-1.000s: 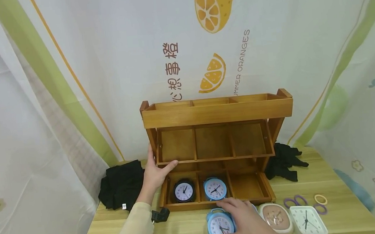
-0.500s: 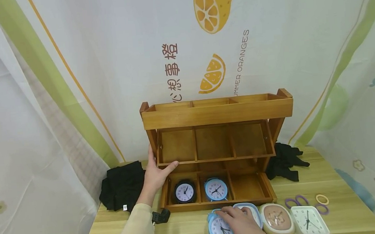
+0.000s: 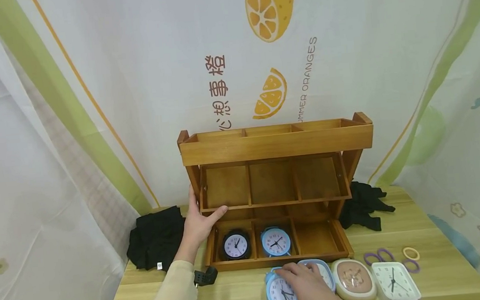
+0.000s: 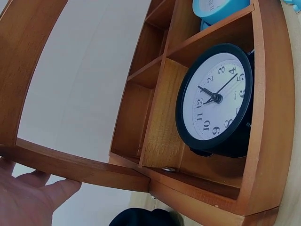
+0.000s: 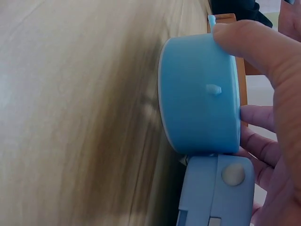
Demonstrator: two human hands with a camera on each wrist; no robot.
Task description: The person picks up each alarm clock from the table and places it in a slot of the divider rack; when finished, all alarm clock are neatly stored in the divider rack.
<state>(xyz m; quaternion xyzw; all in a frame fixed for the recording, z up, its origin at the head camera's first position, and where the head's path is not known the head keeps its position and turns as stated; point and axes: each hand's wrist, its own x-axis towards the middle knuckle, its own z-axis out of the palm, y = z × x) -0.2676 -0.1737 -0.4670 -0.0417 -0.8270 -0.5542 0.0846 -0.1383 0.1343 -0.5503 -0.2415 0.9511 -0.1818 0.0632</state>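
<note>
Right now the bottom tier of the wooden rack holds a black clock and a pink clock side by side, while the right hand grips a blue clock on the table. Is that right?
Not quite. The clock beside the black clock in the wooden rack is blue, not pink, as the head view shows. The pink clock lies on the table. The right hand does grip a blue clock there.
</note>
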